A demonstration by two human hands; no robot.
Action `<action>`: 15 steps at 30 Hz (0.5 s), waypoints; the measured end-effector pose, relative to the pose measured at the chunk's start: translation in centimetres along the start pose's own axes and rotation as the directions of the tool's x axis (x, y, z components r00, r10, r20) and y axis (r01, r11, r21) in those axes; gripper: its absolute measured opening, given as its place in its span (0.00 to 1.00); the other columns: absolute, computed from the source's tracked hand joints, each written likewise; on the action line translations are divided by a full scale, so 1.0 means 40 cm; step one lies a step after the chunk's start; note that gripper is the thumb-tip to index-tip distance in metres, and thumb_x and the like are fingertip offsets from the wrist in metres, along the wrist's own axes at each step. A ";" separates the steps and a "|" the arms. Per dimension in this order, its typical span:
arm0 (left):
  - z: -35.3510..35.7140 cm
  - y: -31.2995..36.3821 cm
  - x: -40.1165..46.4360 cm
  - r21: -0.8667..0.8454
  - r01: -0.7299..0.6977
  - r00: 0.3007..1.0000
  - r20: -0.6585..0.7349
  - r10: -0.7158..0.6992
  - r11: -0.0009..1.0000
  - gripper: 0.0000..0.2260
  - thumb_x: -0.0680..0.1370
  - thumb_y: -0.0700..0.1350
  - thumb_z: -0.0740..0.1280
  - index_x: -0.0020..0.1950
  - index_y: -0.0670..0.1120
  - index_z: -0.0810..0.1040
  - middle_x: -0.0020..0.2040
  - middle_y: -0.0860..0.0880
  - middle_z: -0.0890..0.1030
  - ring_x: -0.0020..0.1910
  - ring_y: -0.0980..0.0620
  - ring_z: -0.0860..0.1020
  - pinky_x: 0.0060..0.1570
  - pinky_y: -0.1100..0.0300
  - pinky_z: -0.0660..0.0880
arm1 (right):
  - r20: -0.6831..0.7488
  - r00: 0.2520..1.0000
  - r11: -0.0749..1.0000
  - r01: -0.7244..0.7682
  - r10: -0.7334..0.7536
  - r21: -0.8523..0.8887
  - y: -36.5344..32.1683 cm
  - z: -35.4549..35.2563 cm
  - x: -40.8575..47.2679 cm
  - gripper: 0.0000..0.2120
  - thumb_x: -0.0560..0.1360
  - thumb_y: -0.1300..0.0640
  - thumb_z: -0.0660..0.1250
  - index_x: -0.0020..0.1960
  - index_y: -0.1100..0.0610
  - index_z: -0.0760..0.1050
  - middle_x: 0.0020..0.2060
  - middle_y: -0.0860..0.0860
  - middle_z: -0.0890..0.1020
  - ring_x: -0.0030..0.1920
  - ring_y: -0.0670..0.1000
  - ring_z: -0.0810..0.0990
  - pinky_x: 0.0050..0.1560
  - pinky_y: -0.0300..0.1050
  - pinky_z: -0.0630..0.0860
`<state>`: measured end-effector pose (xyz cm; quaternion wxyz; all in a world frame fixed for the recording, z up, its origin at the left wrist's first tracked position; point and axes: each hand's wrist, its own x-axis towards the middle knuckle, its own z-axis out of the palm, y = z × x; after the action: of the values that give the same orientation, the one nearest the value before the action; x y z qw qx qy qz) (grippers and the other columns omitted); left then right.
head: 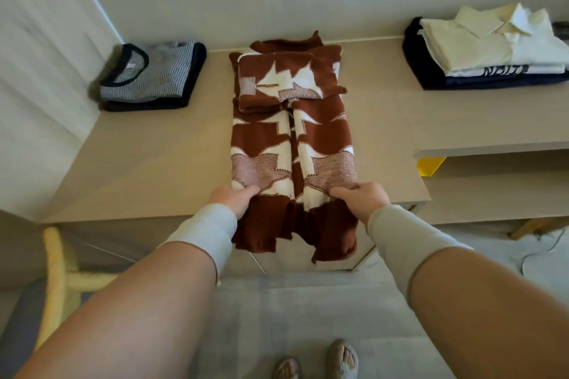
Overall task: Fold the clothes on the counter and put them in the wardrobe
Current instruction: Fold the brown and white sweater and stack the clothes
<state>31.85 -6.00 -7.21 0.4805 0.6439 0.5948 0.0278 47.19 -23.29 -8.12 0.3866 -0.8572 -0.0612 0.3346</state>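
A brown and white sweater (292,144) lies lengthwise in the middle of the desk (154,163), its hem hanging over the front edge. The left hand (234,198) and right hand (361,198) each pinch the sweater near that edge. Folded stacks sit at the back left corner (151,77) and back right corner (486,49).

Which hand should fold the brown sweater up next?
Probably both together. The left hand and right hand each grip one side of the brown sweater near its hem, level with each other, so neither looks better placed.
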 end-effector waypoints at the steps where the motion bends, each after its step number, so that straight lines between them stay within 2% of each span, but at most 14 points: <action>1: -0.004 -0.002 0.000 -0.114 -0.026 0.998 0.056 0.033 0.993 0.09 0.71 0.50 0.73 0.40 0.47 0.76 0.45 0.44 0.81 0.47 0.42 0.80 0.54 0.50 0.77 | 0.038 0.999 1.000 0.009 -0.010 0.020 -0.010 0.006 -0.003 0.16 0.71 0.50 0.72 0.48 0.63 0.80 0.44 0.58 0.83 0.48 0.58 0.82 0.51 0.51 0.77; 2: -0.008 -0.006 0.005 -0.162 -0.043 0.996 0.076 0.056 0.986 0.08 0.70 0.49 0.73 0.43 0.46 0.78 0.45 0.44 0.82 0.47 0.42 0.80 0.55 0.49 0.77 | 0.026 0.999 0.999 0.032 -0.033 0.022 -0.017 0.010 0.002 0.15 0.72 0.51 0.71 0.49 0.63 0.79 0.45 0.58 0.82 0.49 0.59 0.81 0.53 0.52 0.77; 3: -0.015 -0.009 0.016 -0.111 -0.080 0.994 0.064 0.087 0.991 0.10 0.71 0.49 0.72 0.48 0.45 0.80 0.46 0.44 0.81 0.47 0.43 0.80 0.53 0.52 0.77 | -0.034 0.998 0.999 0.046 -0.047 -0.028 -0.022 0.013 0.007 0.13 0.75 0.54 0.68 0.53 0.63 0.78 0.48 0.59 0.82 0.52 0.60 0.80 0.54 0.52 0.76; 5: -0.025 -0.019 0.027 0.210 -0.097 0.993 -0.049 0.109 0.973 0.16 0.76 0.51 0.68 0.57 0.40 0.77 0.49 0.42 0.79 0.46 0.42 0.77 0.46 0.56 0.71 | -0.248 0.969 0.987 -0.032 -0.008 -0.155 -0.024 0.004 0.007 0.14 0.79 0.57 0.61 0.60 0.64 0.75 0.54 0.61 0.80 0.56 0.61 0.78 0.53 0.48 0.72; 6: -0.027 -0.029 0.025 0.300 -0.039 0.993 -0.094 0.070 0.953 0.19 0.77 0.53 0.66 0.59 0.39 0.76 0.51 0.41 0.79 0.48 0.40 0.77 0.44 0.56 0.69 | -0.323 0.946 0.986 -0.089 0.040 -0.139 -0.013 0.001 0.003 0.15 0.79 0.57 0.60 0.61 0.65 0.74 0.54 0.62 0.79 0.57 0.62 0.78 0.51 0.47 0.71; 7: -0.029 -0.040 0.020 0.314 0.012 0.995 -0.101 0.021 0.949 0.21 0.77 0.55 0.66 0.59 0.39 0.76 0.52 0.41 0.79 0.49 0.40 0.77 0.44 0.56 0.69 | -0.339 0.935 0.986 -0.144 0.107 -0.086 0.002 0.003 -0.002 0.17 0.78 0.55 0.62 0.61 0.66 0.73 0.52 0.61 0.79 0.56 0.62 0.78 0.49 0.46 0.70; 9: -0.023 -0.056 0.001 0.259 0.045 0.999 0.006 -0.049 0.965 0.20 0.75 0.57 0.68 0.53 0.41 0.76 0.49 0.42 0.79 0.48 0.41 0.78 0.46 0.55 0.73 | -0.210 0.959 0.981 -0.192 0.191 0.016 0.017 0.017 -0.026 0.20 0.75 0.48 0.67 0.56 0.65 0.75 0.46 0.59 0.79 0.54 0.61 0.79 0.48 0.45 0.70; 11: -0.024 -0.067 -0.024 0.146 0.095 0.983 0.141 -0.116 0.985 0.14 0.74 0.53 0.71 0.49 0.44 0.75 0.46 0.43 0.79 0.47 0.42 0.79 0.48 0.51 0.78 | 0.005 0.964 0.957 -0.266 0.267 0.113 0.036 0.028 -0.056 0.21 0.71 0.46 0.73 0.54 0.61 0.76 0.44 0.55 0.80 0.50 0.59 0.80 0.51 0.47 0.74; 13: -0.040 -0.070 -0.039 0.154 0.109 0.968 0.208 -0.140 0.982 0.10 0.74 0.47 0.72 0.49 0.43 0.76 0.44 0.43 0.80 0.44 0.43 0.80 0.46 0.49 0.81 | 0.180 0.934 0.948 -0.318 0.309 0.021 0.041 0.024 -0.085 0.18 0.70 0.52 0.75 0.54 0.59 0.75 0.49 0.58 0.82 0.51 0.60 0.81 0.49 0.53 0.77; 15: -0.065 -0.047 -0.040 0.295 0.073 0.975 0.178 -0.130 0.953 0.10 0.73 0.44 0.71 0.48 0.39 0.78 0.42 0.41 0.82 0.40 0.43 0.82 0.41 0.51 0.82 | 0.184 0.922 0.940 -0.337 0.341 -0.050 0.019 0.010 -0.094 0.09 0.71 0.60 0.71 0.49 0.61 0.75 0.50 0.62 0.81 0.48 0.63 0.82 0.44 0.56 0.81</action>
<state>28.44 -6.07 -6.17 0.4388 0.6748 0.5750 -0.1469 43.94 -24.95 -6.88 0.3079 -0.8224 0.0485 0.4759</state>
